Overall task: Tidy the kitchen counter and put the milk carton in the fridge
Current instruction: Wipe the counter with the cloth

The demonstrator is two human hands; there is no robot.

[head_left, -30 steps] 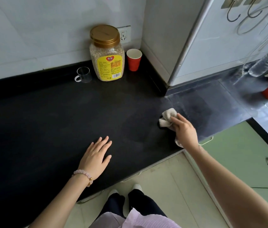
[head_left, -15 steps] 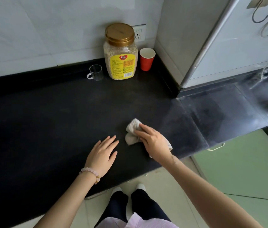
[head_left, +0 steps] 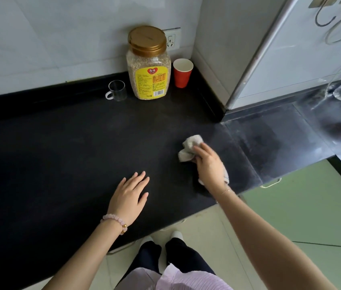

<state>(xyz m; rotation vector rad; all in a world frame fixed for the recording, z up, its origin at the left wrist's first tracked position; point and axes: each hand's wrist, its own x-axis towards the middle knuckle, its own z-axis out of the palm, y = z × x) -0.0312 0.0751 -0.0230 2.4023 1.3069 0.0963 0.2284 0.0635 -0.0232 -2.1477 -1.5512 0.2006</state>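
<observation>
We take the tall clear plastic jar with the gold lid and yellow label (head_left: 148, 65) at the back wall as our mark. Just left of it stands a small clear glass mug (head_left: 116, 90), apart from it by a narrow gap. Well in front of the jar, near the front edge of the black stone counter (head_left: 40, 153), our left hand (head_left: 129, 196) lies flat, palm down, fingers spread and holding nothing, bracing us. Just right of the jar sits a red paper cup (head_left: 182, 72), tucked into the corner. Further forward and to the right of the jar, our right hand (head_left: 209, 167) presses down on a crumpled pale grey cloth (head_left: 190, 147), fingers curled over it. We judge the step in hand to be wiping the counter. No milk carton shows anywhere in view, so next we likely finish the wipe, put down the cloth and look for the carton.
</observation>
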